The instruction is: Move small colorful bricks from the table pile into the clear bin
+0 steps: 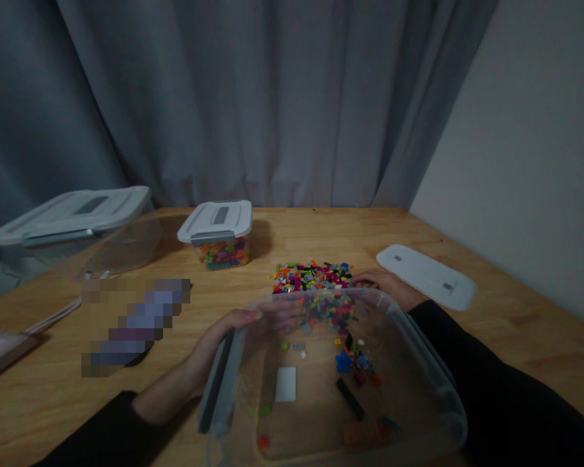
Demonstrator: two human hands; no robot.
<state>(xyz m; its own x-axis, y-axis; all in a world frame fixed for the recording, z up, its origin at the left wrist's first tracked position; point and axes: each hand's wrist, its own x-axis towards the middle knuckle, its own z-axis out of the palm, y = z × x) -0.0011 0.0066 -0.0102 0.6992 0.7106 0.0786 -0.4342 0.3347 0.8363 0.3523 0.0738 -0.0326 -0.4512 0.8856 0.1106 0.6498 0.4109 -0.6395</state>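
One clear bin (316,395) fills the near side of the surface (316,237), a few bricks scattered on its floor. By its far-left corner, the left hand (228,322) has its fingers stretched out, partly seen through the plastic; I can't tell if they press on it. Just past the far rim lies the brick pile (311,277), right of the left hand. Nearer to it, the right hand (382,283) reaches around the bin to the pile's right edge; I can't make out how far its fingers close. Beyond stands a white-lidded tub (226,250).
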